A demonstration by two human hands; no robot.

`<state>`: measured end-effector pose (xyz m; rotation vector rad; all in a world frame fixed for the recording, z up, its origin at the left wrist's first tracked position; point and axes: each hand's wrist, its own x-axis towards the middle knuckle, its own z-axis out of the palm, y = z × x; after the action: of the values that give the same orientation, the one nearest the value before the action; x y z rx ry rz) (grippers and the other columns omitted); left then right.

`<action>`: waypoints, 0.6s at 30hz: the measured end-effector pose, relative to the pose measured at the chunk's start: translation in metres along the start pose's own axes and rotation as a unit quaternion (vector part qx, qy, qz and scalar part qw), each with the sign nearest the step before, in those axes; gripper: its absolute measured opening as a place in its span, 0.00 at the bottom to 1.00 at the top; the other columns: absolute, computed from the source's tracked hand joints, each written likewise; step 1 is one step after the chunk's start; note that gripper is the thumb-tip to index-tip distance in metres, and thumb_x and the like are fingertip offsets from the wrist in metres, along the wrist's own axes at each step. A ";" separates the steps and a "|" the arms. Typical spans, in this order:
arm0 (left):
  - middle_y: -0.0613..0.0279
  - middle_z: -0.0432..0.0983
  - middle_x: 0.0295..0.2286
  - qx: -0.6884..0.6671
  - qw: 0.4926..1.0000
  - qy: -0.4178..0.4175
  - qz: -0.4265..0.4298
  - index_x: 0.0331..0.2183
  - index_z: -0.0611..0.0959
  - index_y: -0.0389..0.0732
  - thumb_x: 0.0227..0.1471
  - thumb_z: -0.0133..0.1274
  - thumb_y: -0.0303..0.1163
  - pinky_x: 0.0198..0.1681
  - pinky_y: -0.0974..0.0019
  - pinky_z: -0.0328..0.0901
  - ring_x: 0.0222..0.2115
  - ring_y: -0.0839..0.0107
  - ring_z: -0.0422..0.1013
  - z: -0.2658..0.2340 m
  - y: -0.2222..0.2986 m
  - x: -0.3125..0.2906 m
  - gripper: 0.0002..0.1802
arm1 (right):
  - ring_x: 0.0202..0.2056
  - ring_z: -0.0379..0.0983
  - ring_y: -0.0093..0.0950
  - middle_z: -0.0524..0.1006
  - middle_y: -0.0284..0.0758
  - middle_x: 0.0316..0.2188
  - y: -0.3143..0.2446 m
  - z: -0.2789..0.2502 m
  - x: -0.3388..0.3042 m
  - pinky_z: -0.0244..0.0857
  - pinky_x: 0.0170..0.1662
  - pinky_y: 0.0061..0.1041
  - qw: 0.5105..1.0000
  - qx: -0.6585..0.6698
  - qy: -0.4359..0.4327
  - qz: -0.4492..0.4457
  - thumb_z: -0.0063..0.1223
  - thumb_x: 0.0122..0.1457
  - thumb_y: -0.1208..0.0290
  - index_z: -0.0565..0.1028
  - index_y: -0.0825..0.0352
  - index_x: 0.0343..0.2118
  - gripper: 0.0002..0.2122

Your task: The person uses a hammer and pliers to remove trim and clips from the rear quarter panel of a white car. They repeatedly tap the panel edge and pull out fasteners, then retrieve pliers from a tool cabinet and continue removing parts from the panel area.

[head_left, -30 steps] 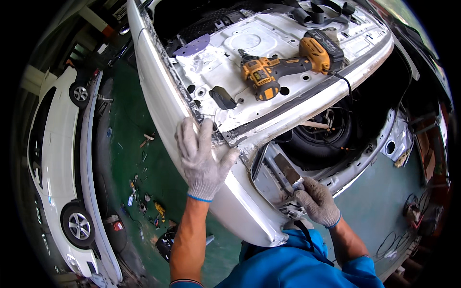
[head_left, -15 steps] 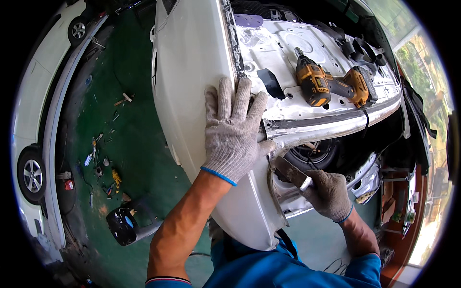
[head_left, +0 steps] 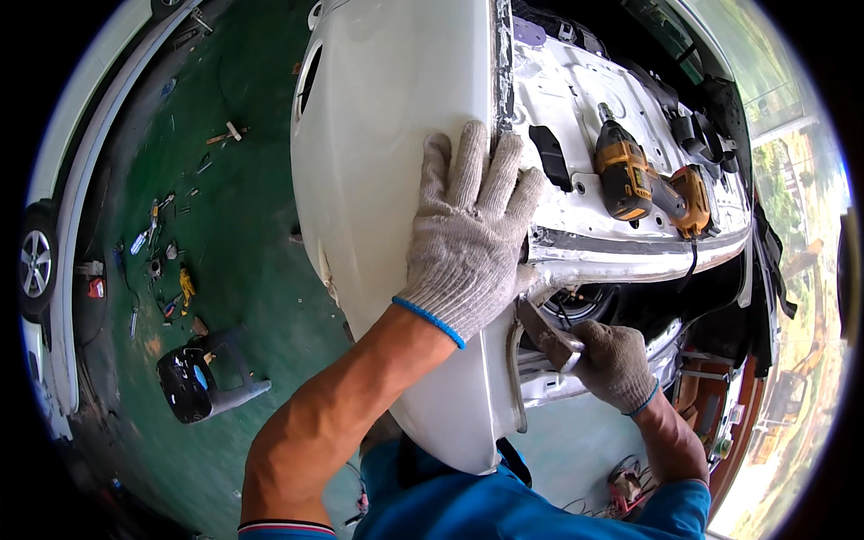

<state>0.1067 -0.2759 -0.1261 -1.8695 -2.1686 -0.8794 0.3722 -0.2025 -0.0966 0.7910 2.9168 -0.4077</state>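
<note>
Right side first. The flat metal tool [head_left: 545, 335] lies up and to the left of your right grip [head_left: 616, 362], its long axis slanting from your curled fingers toward the inner edge of the white body panel [head_left: 396, 153]. Far end sits close by that edge, a little below your left thumb; whether it touches the metal, I cannot tell.

Your right grip, gloved, is clamped on the tool's near end, so this hand is the nearer one. Your left grip [head_left: 472, 238], also gloved, holds nothing: fingers moderately apart, palm down on the panel, fingertips by the seam where the panel meets the bare white rear deck [head_left: 612, 81]. The tool's far end comes just beside the thumb side of that hand.

Look of the tool: straight, narrow, slab-like; brownish-grey along the face, with a bright metallic patch next to your fingers. Any handle is hidden inside your fist.

Panel: white, glossy, gently curved, narrowing toward your body. Beyond it, on the deck, a yellow-and-black cordless driver [head_left: 641, 183] rests on its side, well apart from both hands.
</note>
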 end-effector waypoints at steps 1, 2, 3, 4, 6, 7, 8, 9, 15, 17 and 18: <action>0.49 0.59 0.68 0.001 1.000 0.000 -0.002 0.62 0.78 0.47 0.33 0.75 0.56 0.72 0.27 0.41 0.71 0.38 0.47 0.001 0.000 0.000 0.54 | 0.25 0.81 0.41 0.81 0.39 0.23 -0.002 -0.001 0.000 0.73 0.27 0.38 1.000 0.015 0.001 0.011 0.67 0.59 0.57 0.80 0.61 0.38 0.13; 0.49 0.59 0.68 -0.006 1.000 0.008 0.001 0.61 0.78 0.46 0.34 0.74 0.57 0.72 0.27 0.41 0.71 0.38 0.48 0.001 0.000 0.000 0.53 | 0.26 0.82 0.41 0.82 0.40 0.25 -0.004 -0.006 -0.001 0.74 0.29 0.37 0.999 0.016 -0.007 0.032 0.68 0.57 0.58 0.81 0.63 0.41 0.16; 0.49 0.60 0.68 -0.006 1.000 0.007 0.000 0.61 0.78 0.46 0.33 0.74 0.57 0.72 0.27 0.41 0.71 0.38 0.48 0.000 -0.001 0.000 0.53 | 0.26 0.82 0.40 0.82 0.40 0.25 -0.005 -0.011 -0.005 0.74 0.29 0.36 0.999 0.022 0.031 -0.008 0.69 0.56 0.58 0.81 0.64 0.41 0.16; 0.49 0.60 0.68 -0.006 1.000 0.006 -0.001 0.61 0.78 0.46 0.33 0.74 0.57 0.72 0.27 0.41 0.70 0.38 0.48 -0.002 -0.001 0.000 0.53 | 0.25 0.82 0.40 0.82 0.40 0.25 -0.004 -0.016 -0.008 0.74 0.29 0.36 0.996 0.029 0.069 -0.047 0.69 0.55 0.59 0.81 0.65 0.40 0.16; 0.49 0.61 0.67 -0.001 1.000 0.014 0.002 0.61 0.78 0.45 0.33 0.74 0.56 0.72 0.27 0.42 0.70 0.37 0.49 0.000 -0.001 -0.002 0.53 | 0.25 0.82 0.40 0.82 0.39 0.25 -0.008 -0.026 -0.010 0.74 0.29 0.35 0.990 0.063 0.085 -0.088 0.70 0.53 0.62 0.80 0.65 0.38 0.15; 0.49 0.61 0.67 0.002 1.000 0.011 0.000 0.61 0.79 0.45 0.33 0.74 0.56 0.72 0.27 0.42 0.70 0.37 0.49 0.000 -0.001 -0.003 0.53 | 0.24 0.82 0.40 0.82 0.39 0.25 -0.011 -0.029 -0.008 0.74 0.29 0.35 0.990 0.089 0.063 -0.090 0.70 0.52 0.64 0.79 0.65 0.36 0.13; 0.49 0.61 0.67 0.005 1.000 0.009 -0.003 0.61 0.79 0.45 0.33 0.75 0.56 0.72 0.27 0.43 0.70 0.37 0.49 0.000 -0.001 -0.004 0.53 | 0.24 0.81 0.40 0.82 0.39 0.25 -0.014 -0.032 -0.007 0.74 0.29 0.34 0.988 0.115 0.040 -0.090 0.70 0.51 0.66 0.79 0.65 0.35 0.12; 0.49 0.61 0.67 0.004 1.000 0.008 0.001 0.61 0.79 0.45 0.33 0.75 0.56 0.72 0.27 0.43 0.70 0.37 0.49 -0.001 0.000 -0.002 0.53 | 0.25 0.81 0.41 0.81 0.39 0.23 -0.009 -0.019 -0.005 0.74 0.29 0.36 0.994 0.072 0.044 -0.067 0.69 0.52 0.65 0.79 0.63 0.35 0.12; 0.48 0.61 0.67 -0.004 1.000 0.016 0.005 0.60 0.79 0.45 0.31 0.76 0.55 0.72 0.27 0.42 0.70 0.37 0.49 0.003 0.000 0.000 0.54 | 0.26 0.81 0.43 0.81 0.40 0.24 -0.004 -0.008 -0.004 0.74 0.30 0.38 0.997 0.048 0.053 -0.008 0.72 0.50 0.63 0.81 0.62 0.36 0.14; 0.49 0.60 0.68 -0.006 1.000 0.014 0.001 0.61 0.79 0.46 0.31 0.76 0.56 0.72 0.27 0.42 0.71 0.37 0.47 0.003 -0.002 -0.003 0.54 | 0.26 0.81 0.42 0.83 0.38 0.25 -0.003 -0.022 -0.004 0.73 0.30 0.38 0.995 0.046 0.065 -0.064 0.74 0.47 0.60 0.80 0.63 0.36 0.17; 0.49 0.60 0.68 -0.002 1.000 0.012 -0.001 0.61 0.79 0.46 0.31 0.76 0.56 0.72 0.27 0.42 0.71 0.37 0.47 0.002 -0.002 -0.003 0.54 | 0.25 0.81 0.41 0.82 0.37 0.25 -0.006 -0.034 -0.006 0.72 0.30 0.38 0.992 0.048 0.071 -0.095 0.73 0.47 0.60 0.79 0.63 0.37 0.18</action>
<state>0.1060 -0.2777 -0.1294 -1.8489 -2.1562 -0.9040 0.3734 -0.2011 -0.0617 0.5751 3.1398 -0.5334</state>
